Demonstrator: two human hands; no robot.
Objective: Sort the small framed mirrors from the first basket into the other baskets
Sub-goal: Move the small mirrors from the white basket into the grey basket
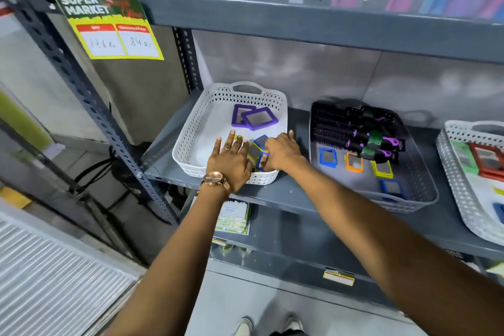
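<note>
Reaching into white basket [191, 128] on grey metal shelf [294, 194], both hands.

1. Both forearms are bare, no sleeves in view; the left hand [230, 161] and right hand [282, 154] wear no gloves.
2. The left wrist carries a rose-gold wristwatch [214, 179] with a round face and a matching metal band; the case looks smooth and plain.
3. A thin ring [226, 148] sits on one finger of the left hand; its colour is a pale metal tone.
4. At the near edge, two light-coloured shoes [268, 326] show on the floor; dark trouser hems lie just above them.
</note>
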